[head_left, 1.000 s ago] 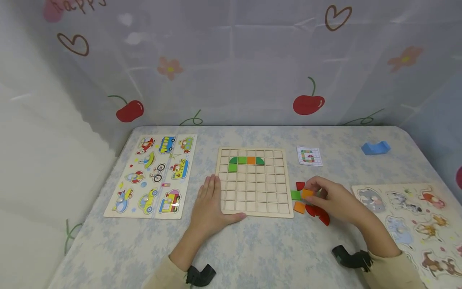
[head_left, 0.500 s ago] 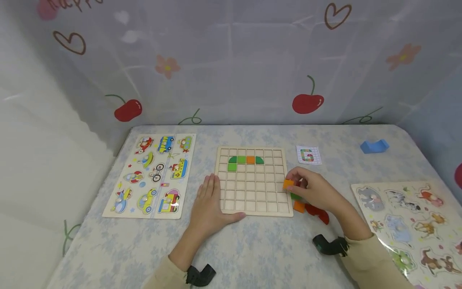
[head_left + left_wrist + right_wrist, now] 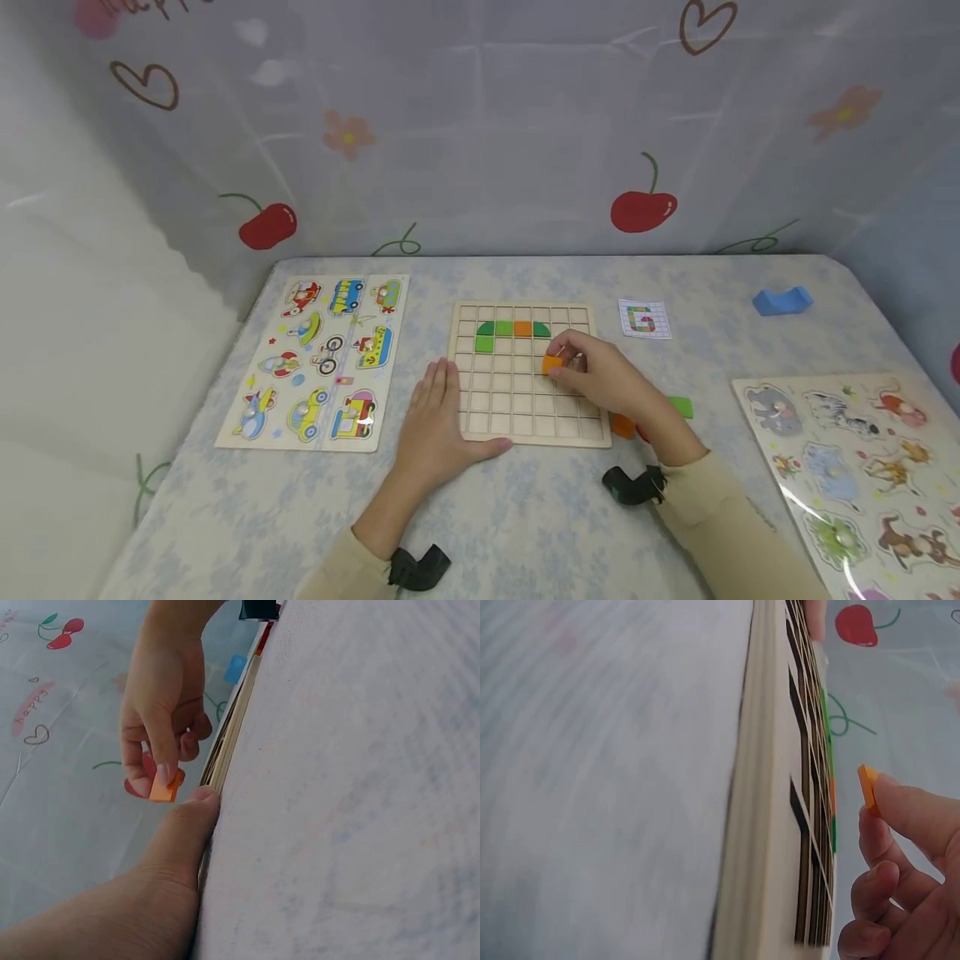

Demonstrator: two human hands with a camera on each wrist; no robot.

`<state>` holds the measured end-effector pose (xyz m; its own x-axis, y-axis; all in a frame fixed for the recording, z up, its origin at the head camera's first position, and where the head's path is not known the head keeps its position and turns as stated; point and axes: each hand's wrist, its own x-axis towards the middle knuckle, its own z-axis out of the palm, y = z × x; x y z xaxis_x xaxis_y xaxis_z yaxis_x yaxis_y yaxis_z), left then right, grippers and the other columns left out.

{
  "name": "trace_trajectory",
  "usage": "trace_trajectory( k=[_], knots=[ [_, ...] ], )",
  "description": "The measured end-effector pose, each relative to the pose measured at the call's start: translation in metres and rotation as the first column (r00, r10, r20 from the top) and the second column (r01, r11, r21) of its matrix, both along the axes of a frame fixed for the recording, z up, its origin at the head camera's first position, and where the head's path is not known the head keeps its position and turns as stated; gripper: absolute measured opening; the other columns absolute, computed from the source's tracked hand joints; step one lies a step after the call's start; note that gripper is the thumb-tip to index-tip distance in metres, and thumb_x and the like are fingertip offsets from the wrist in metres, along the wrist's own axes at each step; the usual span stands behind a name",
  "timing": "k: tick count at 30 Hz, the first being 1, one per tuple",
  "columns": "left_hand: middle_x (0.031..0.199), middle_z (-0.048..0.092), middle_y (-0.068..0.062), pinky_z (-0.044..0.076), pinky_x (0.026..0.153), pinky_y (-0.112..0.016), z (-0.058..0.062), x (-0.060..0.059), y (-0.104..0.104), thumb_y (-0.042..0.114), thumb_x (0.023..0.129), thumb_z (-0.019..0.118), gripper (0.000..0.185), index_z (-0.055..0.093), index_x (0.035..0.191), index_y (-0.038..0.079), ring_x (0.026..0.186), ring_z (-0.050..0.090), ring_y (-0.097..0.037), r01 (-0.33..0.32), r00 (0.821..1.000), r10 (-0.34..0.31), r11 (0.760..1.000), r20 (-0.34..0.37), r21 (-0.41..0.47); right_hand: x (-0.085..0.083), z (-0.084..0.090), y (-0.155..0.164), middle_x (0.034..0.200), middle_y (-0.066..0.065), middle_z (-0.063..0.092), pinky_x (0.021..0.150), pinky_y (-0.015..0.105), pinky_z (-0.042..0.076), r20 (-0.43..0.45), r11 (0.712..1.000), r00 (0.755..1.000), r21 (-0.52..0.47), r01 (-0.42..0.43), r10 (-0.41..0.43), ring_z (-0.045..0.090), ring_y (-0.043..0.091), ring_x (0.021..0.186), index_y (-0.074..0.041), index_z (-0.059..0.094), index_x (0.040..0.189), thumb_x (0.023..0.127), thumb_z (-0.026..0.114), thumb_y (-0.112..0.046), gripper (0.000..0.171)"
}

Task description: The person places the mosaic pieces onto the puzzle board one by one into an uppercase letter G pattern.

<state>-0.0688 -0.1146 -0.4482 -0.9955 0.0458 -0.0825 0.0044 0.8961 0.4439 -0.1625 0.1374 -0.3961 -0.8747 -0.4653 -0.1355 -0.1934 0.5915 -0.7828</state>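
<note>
The wooden grid board (image 3: pixel 525 400) lies mid-table. In its upper rows sit green square tiles (image 3: pixel 504 328), an orange tile (image 3: pixel 522 328) and dark green quarter-round tiles (image 3: pixel 542 330). My left hand (image 3: pixel 431 433) rests along the board's left edge with straight fingers, its thumb at the front edge. Between thumb and fingertips, my right hand (image 3: pixel 600 371) pinches an orange square tile (image 3: pixel 552 365). The right wrist view shows that orange tile (image 3: pixel 868 787) held up above the board's surface. In the left wrist view, the orange tile (image 3: pixel 164 787) overlaps the backdrop, beyond my left thumb.
Right of the board lie a loose orange tile (image 3: pixel 622 426) and a green tile (image 3: pixel 681 407), partly behind the right forearm. A pattern card (image 3: pixel 645 320) and a blue block (image 3: pixel 783 302) lie farther back. Vehicle (image 3: pixel 315 367) and animal (image 3: pixel 847 475) puzzle boards flank the sides.
My right hand has picked the orange tile up from the loose pieces and carried it left over the board. My left hand has stayed in place.
</note>
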Motion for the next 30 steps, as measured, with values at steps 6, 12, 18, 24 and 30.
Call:
trace_trajectory(
  k=[6, 12, 18, 24, 30],
  knots=[
    [0.169, 0.001, -0.009, 0.008, 0.127, -0.044, 0.002, -0.002, 0.002, 0.090, 0.064, 0.061, 0.139, 0.003, 0.160, 0.007, 0.156, -0.004, -0.022, 0.014, 1.000, -0.014, 1.000, 0.007, -0.002, -0.006, -0.004, -0.020, 0.094, 0.003, 0.061, 0.065, 0.031, 0.048, -0.010, 1.000, 1.000, -0.016, 0.015, -0.015, 0.053, 0.020, 0.071, -0.019, 0.062, 0.112, 0.093, 0.070, -0.022, 0.020],
    [0.169, 0.003, -0.010, 0.009, 0.127, -0.044, 0.003, 0.000, 0.000, 0.090, 0.064, 0.059, 0.139, 0.004, 0.160, 0.007, 0.157, -0.003, -0.022, 0.007, 1.000, -0.007, 1.000, 0.007, -0.014, -0.008, -0.010, -0.045, 0.094, 0.002, 0.063, 0.074, 0.031, 0.049, -0.035, 1.000, 0.999, -0.005, 0.005, -0.005, 0.056, 0.018, 0.079, -0.018, 0.063, 0.111, 0.094, 0.070, -0.023, 0.019],
    [0.168, 0.005, -0.011, 0.011, 0.127, -0.046, 0.001, -0.001, 0.003, 0.090, 0.065, 0.059, 0.137, 0.007, 0.160, 0.005, 0.157, 0.000, -0.024, 0.030, 0.999, -0.030, 1.000, -0.028, -0.004, -0.008, -0.013, -0.060, 0.090, 0.001, 0.062, 0.076, 0.031, 0.049, -0.065, 1.000, 0.998, 0.008, 0.010, -0.009, 0.055, 0.017, 0.078, -0.017, 0.064, 0.110, 0.093, 0.071, -0.022, 0.019],
    [0.168, 0.005, -0.012, 0.009, 0.127, -0.045, 0.002, -0.002, 0.004, 0.090, 0.066, 0.058, 0.137, 0.006, 0.159, 0.005, 0.157, 0.000, -0.024, 0.034, 0.999, -0.034, 0.999, -0.030, -0.009, -0.010, -0.018, -0.074, 0.086, -0.001, 0.063, 0.073, 0.030, 0.049, -0.082, 0.999, 0.997, 0.033, 0.006, -0.004, 0.056, 0.016, 0.074, -0.018, 0.064, 0.107, 0.093, 0.070, -0.022, 0.016],
    [0.168, 0.006, -0.012, 0.011, 0.127, -0.045, 0.002, 0.000, 0.002, 0.089, 0.066, 0.060, 0.137, 0.008, 0.159, 0.004, 0.157, 0.001, -0.025, 0.024, 0.999, -0.025, 0.999, -0.037, -0.021, -0.010, -0.019, -0.083, 0.086, -0.003, 0.063, 0.072, 0.029, 0.049, -0.108, 0.999, 0.994, 0.045, -0.011, 0.016, 0.056, 0.014, 0.074, -0.019, 0.065, 0.107, 0.094, 0.070, -0.023, 0.015]
  ],
)
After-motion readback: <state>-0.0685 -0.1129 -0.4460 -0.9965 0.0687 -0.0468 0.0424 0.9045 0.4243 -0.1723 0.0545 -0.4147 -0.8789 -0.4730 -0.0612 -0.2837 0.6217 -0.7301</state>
